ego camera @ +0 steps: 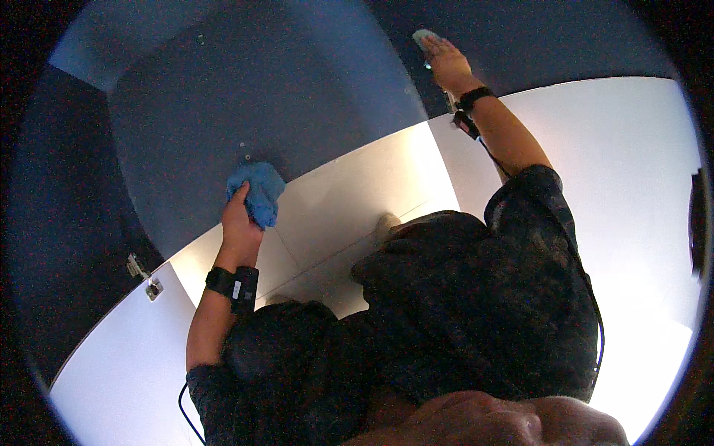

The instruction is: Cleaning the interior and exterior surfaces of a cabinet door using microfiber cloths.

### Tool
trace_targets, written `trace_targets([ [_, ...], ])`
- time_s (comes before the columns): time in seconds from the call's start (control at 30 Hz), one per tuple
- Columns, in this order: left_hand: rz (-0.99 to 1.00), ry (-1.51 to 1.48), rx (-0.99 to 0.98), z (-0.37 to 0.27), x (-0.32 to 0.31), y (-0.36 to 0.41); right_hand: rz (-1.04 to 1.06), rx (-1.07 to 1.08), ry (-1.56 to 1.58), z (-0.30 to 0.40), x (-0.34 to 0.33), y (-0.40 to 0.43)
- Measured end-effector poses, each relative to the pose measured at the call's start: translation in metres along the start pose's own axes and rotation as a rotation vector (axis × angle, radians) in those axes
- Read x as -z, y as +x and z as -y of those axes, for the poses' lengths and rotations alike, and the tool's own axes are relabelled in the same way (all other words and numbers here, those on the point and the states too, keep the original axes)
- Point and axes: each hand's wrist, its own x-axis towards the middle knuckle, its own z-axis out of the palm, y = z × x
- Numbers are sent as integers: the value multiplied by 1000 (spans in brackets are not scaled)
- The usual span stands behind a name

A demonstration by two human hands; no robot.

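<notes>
My left hand (pixel 241 220) grips a crumpled blue cloth (pixel 257 192) near the lower edge of a large dark panel (pixel 279 100). At the upper right, my right hand (pixel 448 64) reaches over a dark surface, fingers extended on a small pale greenish pad or folded cloth (pixel 425 39). The fingers partly cover the pad. Both wrists wear black straps with small devices. Two small round fittings (pixel 247 157) show on the panel just above the blue cloth.
Metal hinge-like fittings sit at the left (pixel 153 287) and near my right wrist (pixel 450 101). White panels (pixel 602 145) flank the lit, pale tiled floor (pixel 334 189). A thin black cable runs along each side of my dark shirt.
</notes>
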Motion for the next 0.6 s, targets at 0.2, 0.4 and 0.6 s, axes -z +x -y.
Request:
trace_targets([
  [0.2, 127, -40, 11, 2, 3, -1, -359, -41, -501, -37, 99, -4],
  [0.4, 108, -43, 54, 3, 7, 3, -623, -122, -698, -89, 194, -1],
  [0.6, 99, -4, 46, 12, -3, 10, -504, -64, -286, -86, 178, 7],
])
